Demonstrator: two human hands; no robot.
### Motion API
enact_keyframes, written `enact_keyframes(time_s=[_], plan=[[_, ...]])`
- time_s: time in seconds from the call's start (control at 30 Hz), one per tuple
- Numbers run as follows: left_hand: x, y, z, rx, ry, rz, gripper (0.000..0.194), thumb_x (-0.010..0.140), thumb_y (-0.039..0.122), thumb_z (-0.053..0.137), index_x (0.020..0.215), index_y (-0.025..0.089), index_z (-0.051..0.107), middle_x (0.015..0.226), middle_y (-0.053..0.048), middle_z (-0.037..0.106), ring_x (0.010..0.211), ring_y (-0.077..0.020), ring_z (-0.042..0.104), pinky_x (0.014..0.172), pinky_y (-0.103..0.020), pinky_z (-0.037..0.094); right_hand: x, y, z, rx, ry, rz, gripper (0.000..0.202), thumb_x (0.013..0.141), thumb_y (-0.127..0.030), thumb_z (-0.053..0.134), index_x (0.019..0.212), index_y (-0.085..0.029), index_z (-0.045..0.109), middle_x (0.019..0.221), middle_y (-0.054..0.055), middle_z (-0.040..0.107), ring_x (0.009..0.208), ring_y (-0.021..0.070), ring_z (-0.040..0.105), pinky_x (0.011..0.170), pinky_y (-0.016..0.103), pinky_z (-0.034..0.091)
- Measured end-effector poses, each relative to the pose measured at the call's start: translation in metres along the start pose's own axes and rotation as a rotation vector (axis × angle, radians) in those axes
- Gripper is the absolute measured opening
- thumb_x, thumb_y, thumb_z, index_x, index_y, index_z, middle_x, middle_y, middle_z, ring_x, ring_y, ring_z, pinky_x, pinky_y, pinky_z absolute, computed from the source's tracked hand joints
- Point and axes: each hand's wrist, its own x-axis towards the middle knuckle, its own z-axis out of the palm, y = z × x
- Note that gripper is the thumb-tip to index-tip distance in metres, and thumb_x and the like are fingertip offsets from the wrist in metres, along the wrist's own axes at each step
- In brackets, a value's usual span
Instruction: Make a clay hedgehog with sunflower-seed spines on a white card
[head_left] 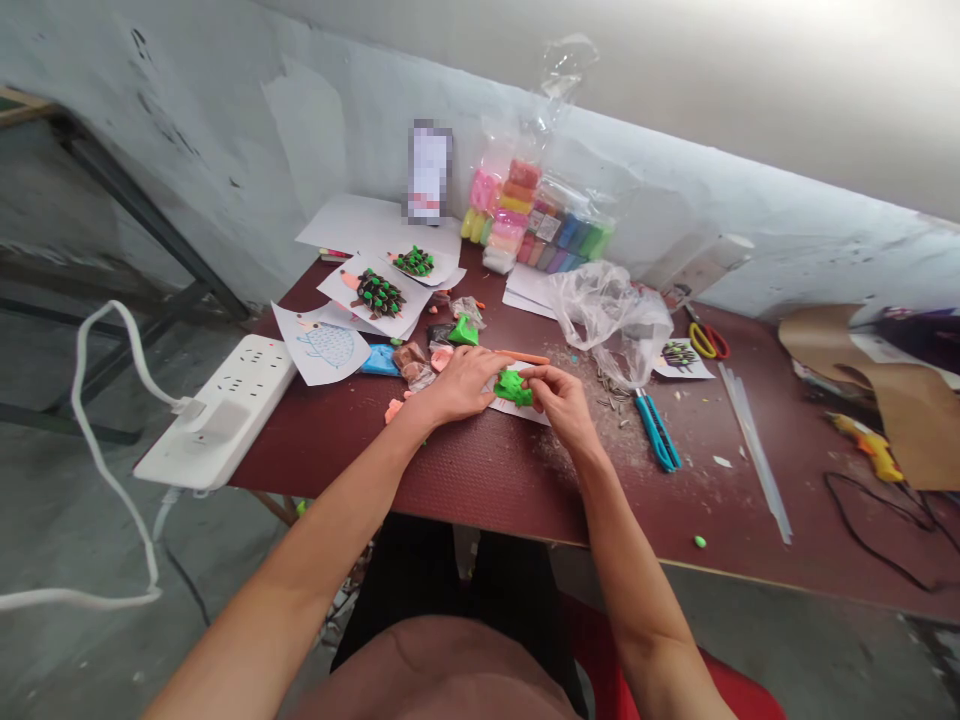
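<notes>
Right grip (559, 396) touches one green lump (512, 388).

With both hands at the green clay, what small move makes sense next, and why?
Probably a light press by the right hand on the near edge of the green clay: its pinched fingers are already there, and the left hand lies just beside, seemingly ready to steady the paper. Whether the fingers grip a loose bit, I can't tell.

Power strip (247, 385) at left edge of desk (465, 470). Phone (430, 175) left of clay packs (510, 222), rear edge. Cutter (658, 430) front-left of scissors (709, 341); glue gun (870, 447) near right edge.
</notes>
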Motion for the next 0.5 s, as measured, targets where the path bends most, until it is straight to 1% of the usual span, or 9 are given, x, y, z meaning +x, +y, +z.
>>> enact_keyframes(time_s=[0.1,0.2,0.27,0.33,0.4,0.43,0.5], plan=[[0.000,0.000,0.000,0.003,0.002,-0.008,0.053,0.083,0.013,0.058,0.135,0.021,0.062,0.131,-0.009,0.069,0.123,-0.0276,0.058,0.106,-0.042,0.043,-0.001,0.001,-0.001,-0.165,0.038,-0.070,0.022,0.080,-0.038,0.065,0.082,-0.018,0.072,0.076,0.002,0.071,0.065,0.0139,0.057,0.065,0.028,0.046],[0.000,0.000,0.000,0.003,0.008,-0.005,0.052,0.083,0.014,0.058,0.135,0.021,0.062,0.129,-0.009,0.069,0.122,-0.0274,0.058,0.106,-0.042,0.043,-0.008,-0.001,-0.002,-0.445,0.056,-0.074,0.014,0.081,-0.032,0.066,0.079,-0.020,0.073,0.074,0.002,0.070,0.066,0.0156,0.058,0.068,0.029,0.044],[-0.001,-0.001,0.000,-0.001,0.014,0.003,0.052,0.083,0.016,0.059,0.136,0.021,0.062,0.129,-0.009,0.069,0.121,-0.0276,0.058,0.105,-0.042,0.043,-0.014,-0.003,-0.002,-0.627,0.046,-0.058,0.010,0.081,-0.029,0.068,0.081,-0.021,0.073,0.078,0.002,0.071,0.069,0.0164,0.059,0.069,0.029,0.043],[-0.001,-0.002,-0.001,-0.002,0.021,0.004,0.053,0.084,0.017,0.059,0.136,0.022,0.061,0.130,-0.009,0.068,0.121,-0.0279,0.057,0.105,-0.042,0.043,-0.019,-0.007,0.000,-0.759,0.027,-0.072,0.007,0.083,-0.026,0.068,0.083,-0.022,0.073,0.084,0.004,0.072,0.074,0.0179,0.060,0.072,0.030,0.042],[-0.002,-0.003,-0.001,-0.002,0.020,0.002,0.052,0.084,0.019,0.060,0.136,0.022,0.061,0.130,-0.010,0.068,0.122,-0.0281,0.057,0.105,-0.042,0.043,-0.021,-0.009,0.001,-0.812,0.012,-0.118,0.007,0.085,-0.025,0.065,0.080,-0.022,0.070,0.086,0.005,0.070,0.080,0.0195,0.061,0.074,0.030,0.042],[-0.002,-0.004,-0.001,-0.003,0.019,0.001,0.051,0.085,0.020,0.060,0.136,0.021,0.062,0.131,-0.010,0.067,0.122,-0.0281,0.057,0.106,-0.043,0.043,-0.022,-0.011,0.002,-0.803,0.014,-0.147,0.009,0.086,-0.024,0.064,0.079,-0.022,0.068,0.085,0.005,0.069,0.081,0.0198,0.061,0.075,0.031,0.043],[-0.002,-0.004,-0.001,-0.009,0.017,0.000,0.050,0.085,0.020,0.060,0.135,0.021,0.062,0.134,-0.010,0.067,0.124,-0.0281,0.056,0.108,-0.043,0.042,-0.023,-0.013,0.002,-0.713,0.033,-0.207,0.010,0.086,-0.025,0.062,0.078,-0.022,0.065,0.088,0.005,0.068,0.081,0.0192,0.060,0.075,0.030,0.044]])
